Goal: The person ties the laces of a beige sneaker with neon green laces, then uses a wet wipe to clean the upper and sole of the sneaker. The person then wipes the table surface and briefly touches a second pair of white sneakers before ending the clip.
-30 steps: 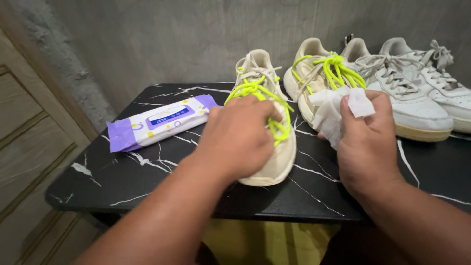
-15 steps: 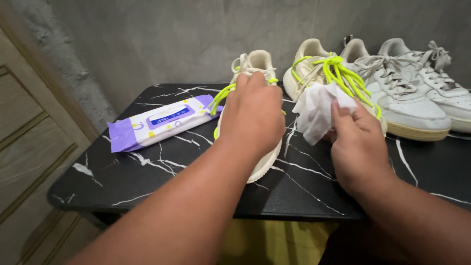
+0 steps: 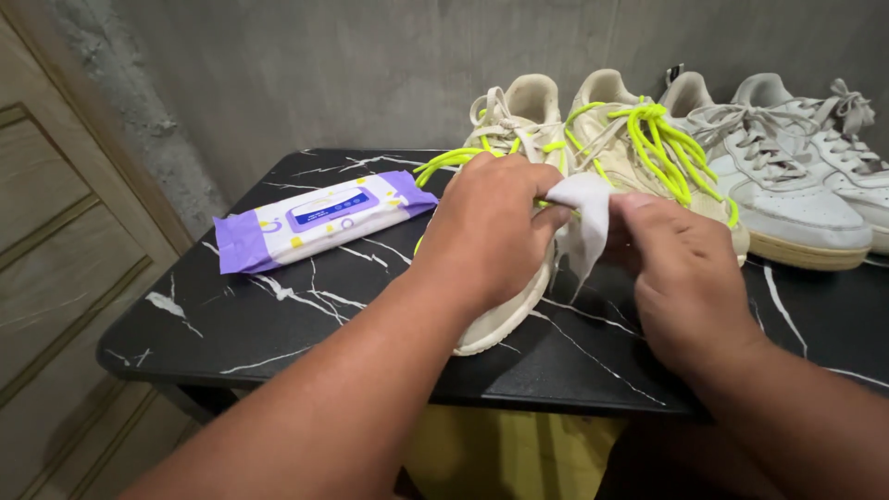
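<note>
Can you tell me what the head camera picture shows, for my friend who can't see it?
Two hands, left hand and right hand, hold a white wipe over a cream sneaker with neon yellow laces on a black marble table. A purple wipes pack lies left.

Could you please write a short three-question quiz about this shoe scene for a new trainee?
1. True or false: the left hand rests on a cream shoe with yellow-green laces.
2. What does the right hand pinch? A) white wipe B) brush C) sponge
3. Which thing lies left of the shoes on the black table?

Key: 1 true. 2 A, the white wipe. 3 the purple wipes pack.
</note>
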